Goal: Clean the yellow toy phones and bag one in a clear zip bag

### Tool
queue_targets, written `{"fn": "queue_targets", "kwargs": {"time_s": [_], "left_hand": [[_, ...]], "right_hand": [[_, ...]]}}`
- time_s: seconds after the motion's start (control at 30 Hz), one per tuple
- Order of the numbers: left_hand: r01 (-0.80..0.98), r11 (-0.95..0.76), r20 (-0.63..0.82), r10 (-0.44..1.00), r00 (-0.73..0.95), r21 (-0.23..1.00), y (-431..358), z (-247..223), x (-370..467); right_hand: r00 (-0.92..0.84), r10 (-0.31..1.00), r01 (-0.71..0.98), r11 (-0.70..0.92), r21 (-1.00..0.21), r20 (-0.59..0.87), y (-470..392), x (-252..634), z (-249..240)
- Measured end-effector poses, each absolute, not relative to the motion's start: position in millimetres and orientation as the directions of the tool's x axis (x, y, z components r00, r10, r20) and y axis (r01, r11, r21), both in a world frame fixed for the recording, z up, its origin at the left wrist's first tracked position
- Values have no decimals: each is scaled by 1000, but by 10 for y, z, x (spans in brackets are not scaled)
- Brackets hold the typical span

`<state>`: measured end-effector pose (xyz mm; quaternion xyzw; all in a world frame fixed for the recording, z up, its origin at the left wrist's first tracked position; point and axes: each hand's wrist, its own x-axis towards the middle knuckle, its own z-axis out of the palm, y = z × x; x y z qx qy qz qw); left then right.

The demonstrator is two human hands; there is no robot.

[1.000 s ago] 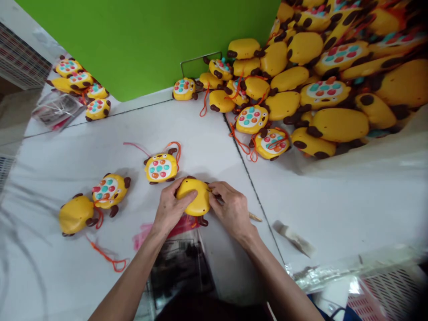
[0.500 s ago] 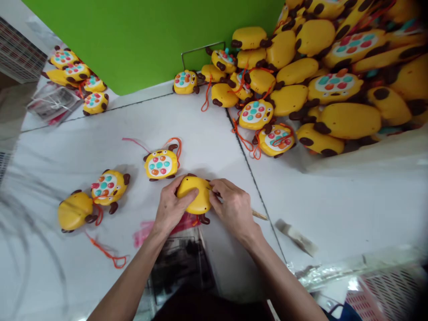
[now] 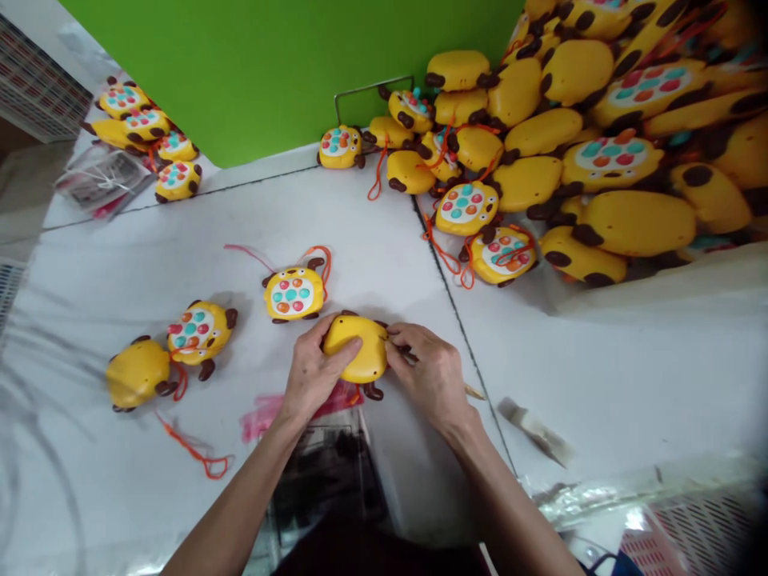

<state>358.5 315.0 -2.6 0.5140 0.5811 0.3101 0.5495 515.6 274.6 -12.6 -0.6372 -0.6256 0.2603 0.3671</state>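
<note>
My left hand (image 3: 315,364) is closed around a yellow animal-shaped toy (image 3: 362,350), its thumb across the plain back, which faces up. My right hand (image 3: 433,370) pinches a thin stick-like tool (image 3: 474,392) at the toy's right edge. The tool's pale tapered end sticks out behind the hand; its front is mostly hidden by the fingers. Just beyond my hands lies another toy (image 3: 294,294), coloured buttons up, with an orange cord. Beneath the held toy are pink plastic strips (image 3: 264,416).
A large heap of yellow toys (image 3: 528,184) fills the back right beside a green panel (image 3: 288,72). Two toys (image 3: 138,374) lie at left, near a loose orange cord (image 3: 198,452). A small brush-like piece (image 3: 536,432) lies at right. Clear bags (image 3: 105,182) sit at back left.
The whole view has shifted slightly, so things appear a little further right. Both hands keep their hold, and the tool stays at the toy's right edge.
</note>
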Motion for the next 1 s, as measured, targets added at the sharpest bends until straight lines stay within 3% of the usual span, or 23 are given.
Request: {"fn": "queue_targets", "kwargs": {"time_s": [0.5, 0.8, 1.0], "left_hand": [[275, 256, -298, 946, 126, 927, 3151, -60, 3571], [302, 235, -275, 957, 96, 924, 3147, -50, 3588], [312, 225, -267, 959, 99, 923, 3148, -74, 3575]], "right_hand": [[69, 996, 657, -9, -754, 48, 2813, 5147, -21], [-20, 1000, 884, 21, -467, 6, 2906, 5114, 128], [-26, 998, 909, 44, -415, 49, 2877, 5056, 110]]}}
